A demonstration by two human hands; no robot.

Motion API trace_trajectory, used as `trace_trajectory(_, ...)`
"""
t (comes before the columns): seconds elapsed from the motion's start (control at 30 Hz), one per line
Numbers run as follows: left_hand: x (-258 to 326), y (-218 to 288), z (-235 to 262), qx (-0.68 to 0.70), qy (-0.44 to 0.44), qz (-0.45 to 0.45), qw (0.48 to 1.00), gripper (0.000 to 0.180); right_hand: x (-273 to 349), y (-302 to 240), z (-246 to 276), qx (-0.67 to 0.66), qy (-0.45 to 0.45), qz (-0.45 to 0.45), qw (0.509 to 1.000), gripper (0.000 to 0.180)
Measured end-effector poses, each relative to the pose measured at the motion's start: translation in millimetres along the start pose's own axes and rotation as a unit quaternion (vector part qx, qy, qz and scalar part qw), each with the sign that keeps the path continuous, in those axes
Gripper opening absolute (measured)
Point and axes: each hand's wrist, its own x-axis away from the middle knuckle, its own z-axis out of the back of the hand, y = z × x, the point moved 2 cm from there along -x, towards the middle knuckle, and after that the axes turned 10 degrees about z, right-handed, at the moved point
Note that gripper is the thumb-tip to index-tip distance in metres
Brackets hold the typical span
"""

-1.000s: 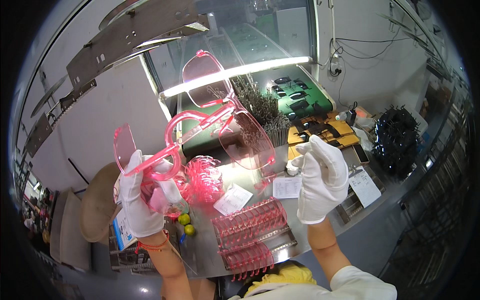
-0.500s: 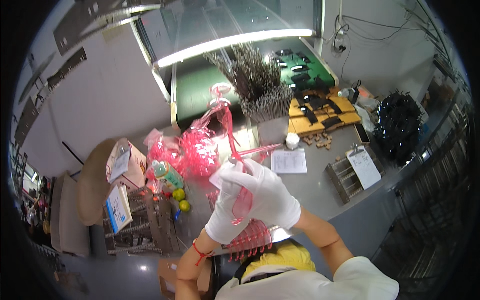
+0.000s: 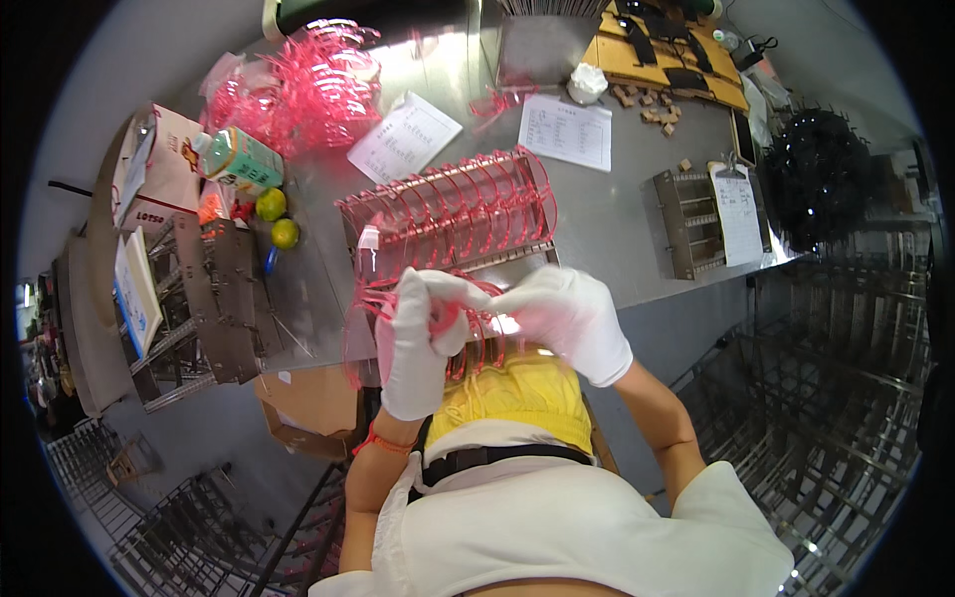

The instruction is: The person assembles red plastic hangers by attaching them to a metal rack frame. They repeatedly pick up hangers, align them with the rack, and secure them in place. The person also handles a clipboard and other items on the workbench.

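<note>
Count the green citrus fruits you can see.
2: one green citrus fruit beside the plastic bottle, the other just below it in the picture. More may be hidden.

The left hand [image 3: 423, 343], gloved in white, is raised ahead of the left end of the black belt [image 3: 507, 456], its fingers curled in a grip. The right hand [image 3: 584, 323], also gloved and partly blurred, is held ahead of the belt's right end, its fingers directed leftward. The left forearm [image 3: 366, 488] is set left of the belt; the right forearm [image 3: 659, 418] is slanted inward, right of it.
</note>
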Motion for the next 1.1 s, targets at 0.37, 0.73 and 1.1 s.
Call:
trace_trajectory(0.37, 2.2, -14.0, 75.8, -0.063, 0.1, -0.035, 0.992, 0.026, 61.4, 102.6, -31.2, 0.064, -0.179, -0.435, 0.88, 0.031)
trace_trajectory(0.73, 19.1, -2.9, 50.4, -0.589, 0.1, -0.278, 0.752, 0.018, 50.5, 93.5, -36.2, 0.369, -0.214, -0.175, 0.887, 0.046)
trace_trajectory(1.1, -3.5, -35.0, 21.0, -0.17, -0.402, 0.375, 0.818, 0.031, -15.7, -22.9, 30.6, -0.123, -0.349, -0.378, 0.849, 0.022)
